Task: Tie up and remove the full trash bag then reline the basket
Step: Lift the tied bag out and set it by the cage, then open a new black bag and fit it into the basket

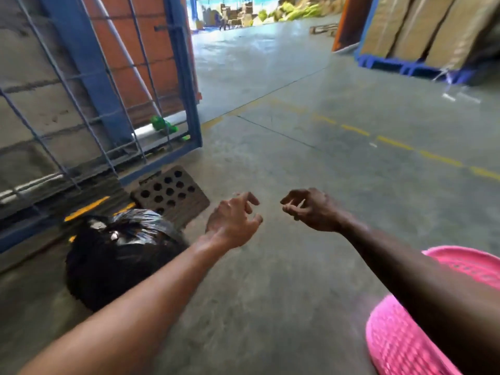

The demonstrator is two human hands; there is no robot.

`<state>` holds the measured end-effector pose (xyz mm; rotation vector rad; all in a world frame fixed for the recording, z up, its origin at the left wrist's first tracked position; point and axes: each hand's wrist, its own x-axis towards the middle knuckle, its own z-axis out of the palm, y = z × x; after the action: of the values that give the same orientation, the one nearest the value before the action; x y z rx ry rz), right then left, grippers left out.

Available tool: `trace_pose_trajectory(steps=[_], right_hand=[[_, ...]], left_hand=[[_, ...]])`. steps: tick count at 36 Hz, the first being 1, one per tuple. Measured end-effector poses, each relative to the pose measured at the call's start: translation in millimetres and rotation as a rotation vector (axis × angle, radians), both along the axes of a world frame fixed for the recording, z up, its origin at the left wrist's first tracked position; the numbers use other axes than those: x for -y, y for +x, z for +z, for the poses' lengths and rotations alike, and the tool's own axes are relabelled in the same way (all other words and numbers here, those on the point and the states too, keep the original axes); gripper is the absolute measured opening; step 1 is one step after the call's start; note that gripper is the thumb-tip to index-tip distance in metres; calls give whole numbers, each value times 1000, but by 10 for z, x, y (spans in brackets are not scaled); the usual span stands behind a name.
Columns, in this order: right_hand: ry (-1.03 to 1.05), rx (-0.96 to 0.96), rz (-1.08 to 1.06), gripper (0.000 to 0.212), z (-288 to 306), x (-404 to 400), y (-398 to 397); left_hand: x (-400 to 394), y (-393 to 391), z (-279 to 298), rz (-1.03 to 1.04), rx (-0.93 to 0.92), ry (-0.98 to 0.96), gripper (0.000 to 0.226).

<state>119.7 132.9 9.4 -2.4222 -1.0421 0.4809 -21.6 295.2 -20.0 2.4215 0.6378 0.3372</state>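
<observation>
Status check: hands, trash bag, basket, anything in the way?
Left hand and right hand open, empty. Black trash bag on floor, left. Pink basket right, no liner visible. Nothing blocking.

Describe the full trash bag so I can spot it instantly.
Start at the blue wire-mesh cage on the left and drop to the perforated floor drain cover before it. Just below lies the trash bag: a glossy black, bulging bundle on the floor, unlike the pink basket lower right.

1. You face a concrete floor [311, 147] with dashed yellow lines [395, 143].
2. A blue wire cage [184, 85] stands on your left.
3. A perforated drain cover [170, 193] lies just beside it.
4. Cardboard sheets [422, 28] lean on a blue pallet [400, 66] far right.
</observation>
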Motion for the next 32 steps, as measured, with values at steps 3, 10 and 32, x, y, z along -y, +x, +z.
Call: trace_pose_trajectory(steps=[3,10,32], right_hand=[[-17,39,-105,20,161,784,41],[-126,61,-411,16,195,2525,-200],[244,-421,-1720,27,-2360,5957,-1642]], left_hand=[[619,328,-19,-170,-11,-61,24],[2379,380,-201,-796,107,-81,22],[4933,430,-975,-1038,-122,477,57]])
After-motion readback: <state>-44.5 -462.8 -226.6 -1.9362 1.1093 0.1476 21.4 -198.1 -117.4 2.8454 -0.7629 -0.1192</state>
